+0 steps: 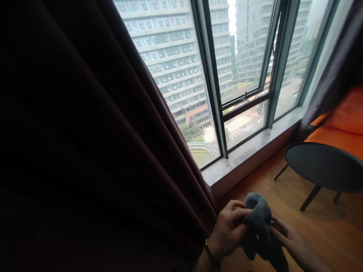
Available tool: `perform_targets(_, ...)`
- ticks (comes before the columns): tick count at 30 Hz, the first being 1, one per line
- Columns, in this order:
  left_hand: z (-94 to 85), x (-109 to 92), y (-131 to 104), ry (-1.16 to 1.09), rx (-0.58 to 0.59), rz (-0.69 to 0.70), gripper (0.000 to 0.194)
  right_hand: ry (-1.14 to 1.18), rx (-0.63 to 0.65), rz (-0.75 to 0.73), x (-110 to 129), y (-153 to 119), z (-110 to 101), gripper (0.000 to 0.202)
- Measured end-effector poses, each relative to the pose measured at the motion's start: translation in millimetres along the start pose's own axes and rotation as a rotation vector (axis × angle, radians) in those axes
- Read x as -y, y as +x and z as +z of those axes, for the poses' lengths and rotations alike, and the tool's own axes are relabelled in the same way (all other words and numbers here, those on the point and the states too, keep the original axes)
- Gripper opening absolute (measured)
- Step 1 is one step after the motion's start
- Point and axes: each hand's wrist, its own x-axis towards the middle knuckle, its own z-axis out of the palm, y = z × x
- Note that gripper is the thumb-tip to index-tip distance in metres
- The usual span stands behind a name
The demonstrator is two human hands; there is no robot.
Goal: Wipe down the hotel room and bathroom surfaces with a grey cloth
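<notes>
Low in the head view, a soft dark grey cloth [258, 211] is bunched up between my two hands, its lower ends hanging down. My left hand [229, 226], with a dark bracelet on the wrist, pinches the cloth's left side between thumb and fingers. On the other side my right hand [283, 234] has its fingers closed against the cloth, the fingertips partly hidden behind it. Whether the cloth is a rag or a garment such as a sock, I cannot tell.
A dark curtain [159, 151] fills the left side. Ahead, a tilted-open window pane [241, 49] stands above a marble sill [241, 155]. To the right are a round black table [326, 166] and an orange seat [340, 136] on a wooden floor [334, 226].
</notes>
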Motion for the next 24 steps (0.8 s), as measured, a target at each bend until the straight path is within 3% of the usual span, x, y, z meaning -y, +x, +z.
perform_targets(3, -12.6, 42.5, 46.1, 0.196, -0.114, -0.102, 0.028, -0.087, -0.101, 0.109, -1.3, 28.9, -24.8, 0.053)
perform_targets(5, -22.4, 72.9, 80.9, 0.321, -0.108, -0.149, 0.027, -0.182, -0.196, 0.14, -5.5, 56.1, -47.2, 0.055)
perform_targets(9, -56.1, 109.4, 176.7, 0.422, -0.043, -0.026, 0.032, -0.268, -0.191, 0.127, 0.3, 147.0, -80.6, 0.056)
perform_targets(13, -110.8, 134.1, 300.7, 0.465, -0.136, -0.027, 0.038, -0.24, -0.193, 0.039, 17.8, 271.2, -81.2, 0.058)
perform_targets(15, -137.6, 162.8, 353.1, 0.593, -0.125, -0.151, 0.041, -0.215, -0.108, 0.033, 16.0, 325.6, -75.2, 0.061)
perform_targets(17, -157.8, 204.8, 387.5, 0.718, -0.074, -0.305, 0.045, -0.201, -0.028, 0.073, 2.1, 362.6, -71.8, 0.064)
perform_targets(20, -170.1, 278.0, 410.2, 0.786, 0.002, -0.475, 0.051, -0.22, 0.04, 0.192, -37.3, 380.1, -80.1, 0.058)
perform_targets(24, -155.1, 372.3, 445.6, 0.797, 0.141, -0.512, 0.042, -0.26, 0.065, 0.378, -101.1, 357.3, -112.0, 0.043)
